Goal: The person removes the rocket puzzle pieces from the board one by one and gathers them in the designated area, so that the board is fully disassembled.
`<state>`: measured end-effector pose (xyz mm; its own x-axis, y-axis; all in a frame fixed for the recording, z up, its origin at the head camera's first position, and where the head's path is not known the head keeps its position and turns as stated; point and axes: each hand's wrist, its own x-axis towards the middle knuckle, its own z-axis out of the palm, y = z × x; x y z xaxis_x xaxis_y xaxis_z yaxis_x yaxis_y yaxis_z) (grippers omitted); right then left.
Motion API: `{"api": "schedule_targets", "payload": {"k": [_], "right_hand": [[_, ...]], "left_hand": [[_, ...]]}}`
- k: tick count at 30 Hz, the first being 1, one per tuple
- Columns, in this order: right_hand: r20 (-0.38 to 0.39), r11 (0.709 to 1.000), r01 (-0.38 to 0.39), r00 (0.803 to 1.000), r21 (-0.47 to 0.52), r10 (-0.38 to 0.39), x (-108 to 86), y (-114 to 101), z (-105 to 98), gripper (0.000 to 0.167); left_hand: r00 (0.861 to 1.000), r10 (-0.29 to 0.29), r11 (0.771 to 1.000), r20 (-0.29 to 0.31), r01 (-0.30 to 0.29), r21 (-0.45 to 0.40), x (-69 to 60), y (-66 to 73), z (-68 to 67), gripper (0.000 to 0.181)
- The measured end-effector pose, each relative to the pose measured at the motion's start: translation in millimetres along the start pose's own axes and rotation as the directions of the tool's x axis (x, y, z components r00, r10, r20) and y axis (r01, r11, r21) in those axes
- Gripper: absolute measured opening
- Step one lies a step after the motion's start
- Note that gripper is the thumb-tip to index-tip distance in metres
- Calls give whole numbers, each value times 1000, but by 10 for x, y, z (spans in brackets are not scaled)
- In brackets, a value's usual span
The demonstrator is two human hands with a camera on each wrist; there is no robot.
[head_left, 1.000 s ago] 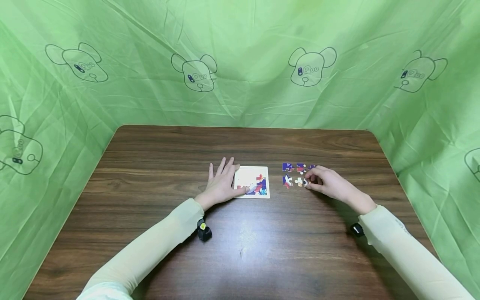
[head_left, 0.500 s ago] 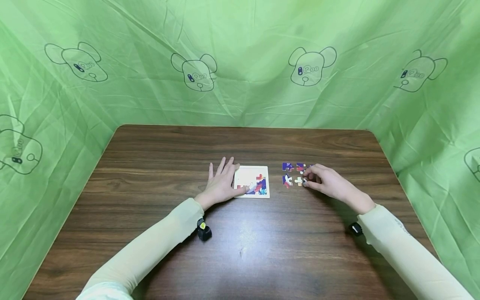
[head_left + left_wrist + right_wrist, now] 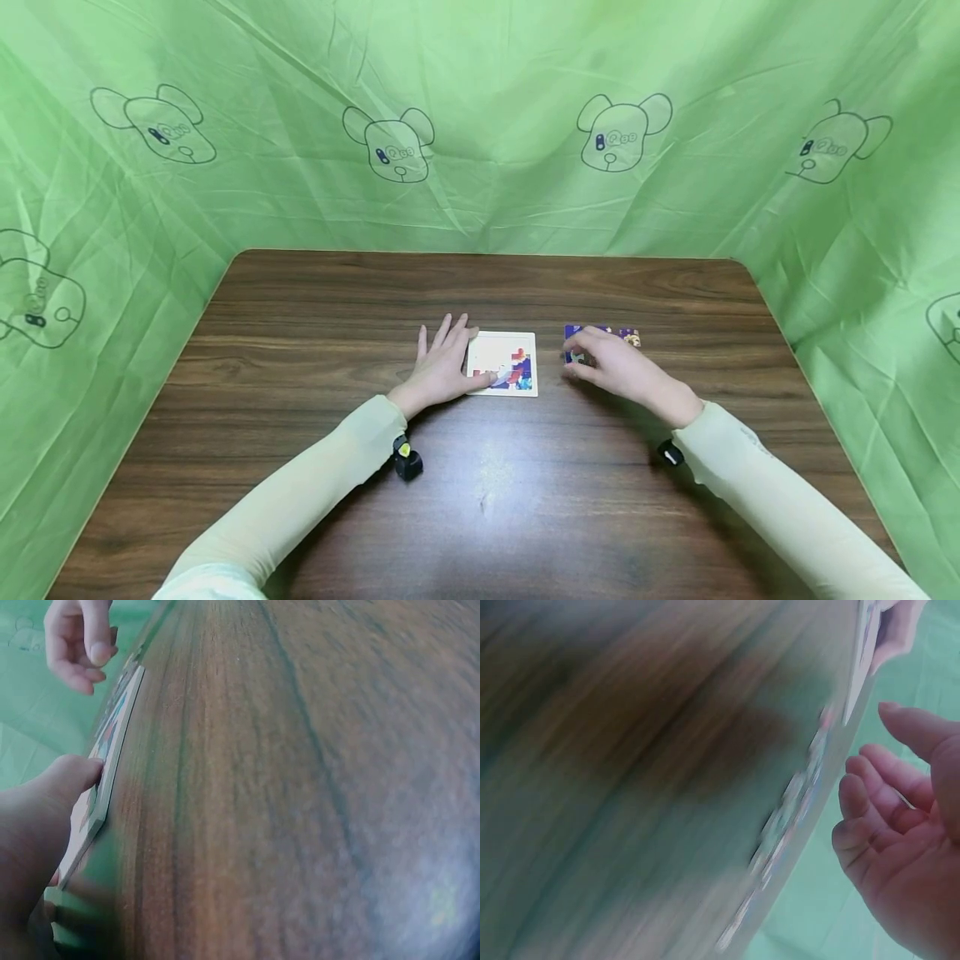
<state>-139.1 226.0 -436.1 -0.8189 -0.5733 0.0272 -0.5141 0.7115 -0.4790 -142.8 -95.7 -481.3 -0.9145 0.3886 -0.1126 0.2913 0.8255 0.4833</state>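
Note:
My left hand (image 3: 442,367) rests at the left side of a small square puzzle tray (image 3: 491,343), its fingers spread and its thumb on the tray's top. Joined pieces with a colourful picture fill the tray's lower and right parts; the rest is bare and pale. My right hand (image 3: 618,367) hovers over loose jigsaw pieces (image 3: 631,337) to the right of the tray, covering several of them. Its fingers bend loosely in the right wrist view, and a gap shows between the thumb (image 3: 915,729) and the fingers, with nothing seen between them.
Under both hands lies a dark wood-grain table (image 3: 480,500). A green curtain (image 3: 495,200) with printed bear heads closes off the back and both sides. Each wrist wears a small black camera (image 3: 408,464).
My right hand has moved left over the loose pieces, from their right end toward their left end, uncovering the upper right piece. My left hand and the tray have hardly moved.

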Motion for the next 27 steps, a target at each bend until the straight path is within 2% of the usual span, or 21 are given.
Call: {"api": "schedule_targets", "payload": {"k": [9,15,22,27], "right_hand": [[32,998,57,998,-6,-57,254,-283,193,43],[100,1000,25,995,-8,-24,363,-388,245,55],[169,998,-48,984,-41,55,423,-479,234,56],[198,997,-69,977,-42,76,482,-514,217,54]], "left_hand": [[1000,-6,1000,5,6,8,-1,4,-12,97],[1000,-7,1000,11,7,4,0,7,-8,98],[1000,0,1000,7,0,3,-3,13,-10,97],[1000,-2,1000,9,2,0,-8,13,-25,96]]}}
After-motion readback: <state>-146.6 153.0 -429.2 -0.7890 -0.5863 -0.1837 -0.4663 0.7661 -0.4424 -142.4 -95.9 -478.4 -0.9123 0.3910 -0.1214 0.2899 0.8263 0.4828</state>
